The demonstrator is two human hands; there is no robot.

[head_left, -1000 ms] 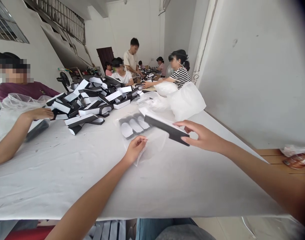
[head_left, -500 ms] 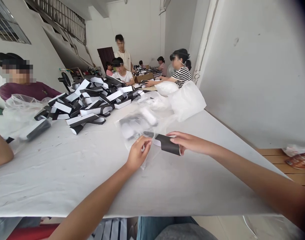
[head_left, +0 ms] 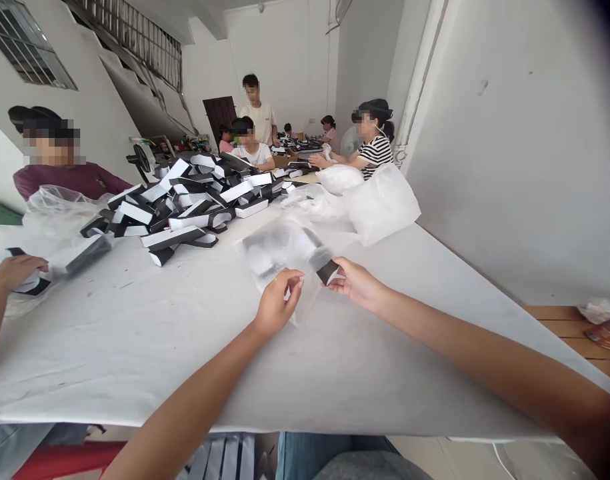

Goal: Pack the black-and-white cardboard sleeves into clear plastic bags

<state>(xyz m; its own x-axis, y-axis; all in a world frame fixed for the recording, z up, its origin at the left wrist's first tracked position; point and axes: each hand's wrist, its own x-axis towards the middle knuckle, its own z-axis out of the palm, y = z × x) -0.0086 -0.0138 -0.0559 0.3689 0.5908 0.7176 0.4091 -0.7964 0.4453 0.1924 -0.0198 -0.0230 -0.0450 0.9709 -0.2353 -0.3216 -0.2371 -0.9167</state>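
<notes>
Step in hand: both our hands are working at the mouth of a clear poly bag (head_left: 279, 250), which lies flat on the white cloth-covered table (head_left: 135, 353), near the table's centre. Our R hand (head_left: 355, 285) grasps a card sleeve (head_left: 327, 271) by its black end, which juts past the mouth, so that end needs seating next. Our L hand (head_left: 277, 307) pinches the bag's near edge. The film's thin and crinkly, the card matte w/ white faces. A heap of folded sleeves (head_left: 185, 203) sits just beyond, toward the table's far L.
</notes>
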